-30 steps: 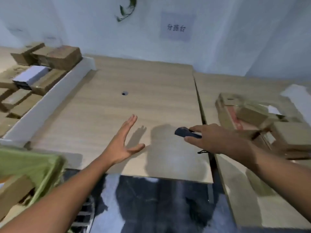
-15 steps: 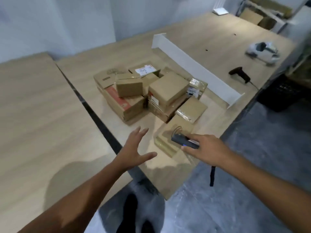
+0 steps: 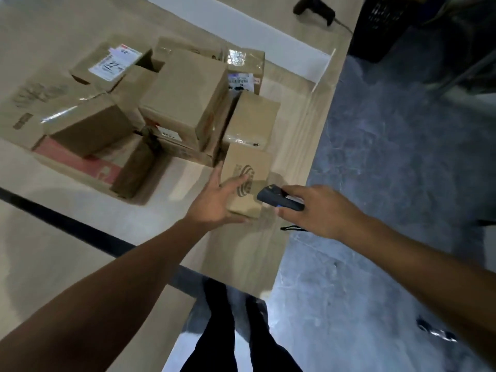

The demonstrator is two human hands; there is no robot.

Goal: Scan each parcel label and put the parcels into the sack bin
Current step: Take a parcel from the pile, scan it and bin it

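A heap of brown cardboard parcels (image 3: 185, 100) lies on the wooden table (image 3: 300, 124). Nearest me is a small flat parcel (image 3: 249, 167) with a round printed logo. My left hand (image 3: 217, 200) reaches it, fingers spread, with the thumb along its near edge and the fingers against its left side. My right hand (image 3: 319, 210) holds a dark handheld scanner (image 3: 279, 201), which points at that parcel from the right. White labels show on a parcel at the back left (image 3: 114, 61) and on one at the back (image 3: 241, 81). No sack bin is in view.
A white divider board (image 3: 241, 22) stands behind the heap. A second black scanner (image 3: 314, 8) lies at the far end of the table. A dark crate (image 3: 383, 25) stands on the grey floor at the right. A black gap (image 3: 67, 226) separates two tabletops.
The view has swung from the left table to the heap and moved closer. My left hand has gone forward onto the small logo parcel. The right hand has followed with the scanner.
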